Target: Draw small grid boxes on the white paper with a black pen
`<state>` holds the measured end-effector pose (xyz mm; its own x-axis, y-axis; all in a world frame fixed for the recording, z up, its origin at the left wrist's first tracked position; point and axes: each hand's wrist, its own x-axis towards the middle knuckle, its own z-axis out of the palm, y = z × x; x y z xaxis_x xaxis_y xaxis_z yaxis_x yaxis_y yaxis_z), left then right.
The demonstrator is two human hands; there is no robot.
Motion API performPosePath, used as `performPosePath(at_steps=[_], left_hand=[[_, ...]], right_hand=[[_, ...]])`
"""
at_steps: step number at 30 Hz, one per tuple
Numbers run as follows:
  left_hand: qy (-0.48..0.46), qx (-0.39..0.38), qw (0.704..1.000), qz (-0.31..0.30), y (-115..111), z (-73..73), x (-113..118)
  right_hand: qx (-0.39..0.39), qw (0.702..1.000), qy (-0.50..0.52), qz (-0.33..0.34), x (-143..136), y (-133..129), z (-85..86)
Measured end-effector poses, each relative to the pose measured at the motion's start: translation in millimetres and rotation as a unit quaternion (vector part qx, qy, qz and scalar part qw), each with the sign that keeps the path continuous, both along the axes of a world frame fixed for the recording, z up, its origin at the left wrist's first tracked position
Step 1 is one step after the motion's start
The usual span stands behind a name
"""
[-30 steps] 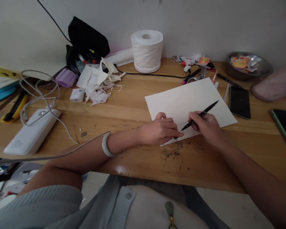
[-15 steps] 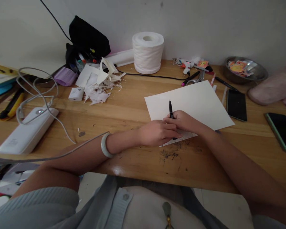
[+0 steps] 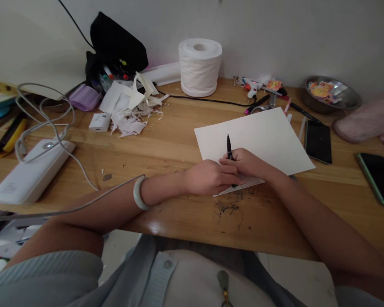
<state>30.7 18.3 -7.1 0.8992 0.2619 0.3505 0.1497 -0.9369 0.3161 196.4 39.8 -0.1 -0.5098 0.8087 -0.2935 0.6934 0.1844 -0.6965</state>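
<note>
My right hand (image 3: 241,162) is closed around a black marker pen (image 3: 229,147), which stands nearly upright with its slim dark end pointing away from me. On the near edge of a white sheet of paper (image 3: 262,134) rests my left hand (image 3: 213,177), its fingers stretched across the paper just in front of the right hand and partly covering the pen's lower end. A few dark drawn lines show on the paper by the left fingertips; the hands hide the rest there.
Left are a white power bank (image 3: 32,172), a looped cable, a charger plug (image 3: 100,122) and paper scraps (image 3: 128,111). A paper roll (image 3: 200,68), glue gun (image 3: 252,87) and metal bowl (image 3: 345,100) stand along the wall. Two phones (image 3: 318,140) lie right.
The view has shifted slightly, so the things on the left sit a little further left. Both hands, the pen and the paper keep their places.
</note>
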Motion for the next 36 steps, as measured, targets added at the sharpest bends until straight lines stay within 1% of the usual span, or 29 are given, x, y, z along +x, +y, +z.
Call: performPosePath(at_steps=[3, 11, 19, 27, 29, 34, 36], left_hand=[[0.011, -0.002, 1.0, 0.0, 0.1, 0.3, -0.4], [0.02, 0.003, 1.0, 0.009, -0.6, 0.9, -0.3], [0.001, 0.026, 1.0, 0.012, -0.9, -1.6, -0.5], [0.009, 0.012, 1.0, 0.011, -1.2, -0.6, 0.2], [0.011, 0.011, 1.0, 0.013, -1.4, -0.6, 0.2], [0.0, -0.009, 0.999, 0.031, -2.5, -1.8, -1.1], [-0.01, -0.014, 0.999, 0.036, -3.1, -2.2, -2.0]], right_hand=[[0.005, 1.0, -0.002, 0.006, 0.0, -0.3, 0.5], [0.019, 1.0, -0.008, -0.007, -1.5, -0.9, 2.1], [0.031, 0.999, -0.015, -0.015, -1.1, -0.9, 6.2], [0.021, 0.999, -0.04, -0.018, -0.7, -1.3, 9.2], [0.005, 0.999, -0.018, -0.032, 0.2, -0.7, 9.3], [-0.029, 0.992, 0.099, -0.076, 3.7, 3.3, 5.2], [-0.032, 0.989, 0.115, -0.083, 4.5, 4.3, 3.2]])
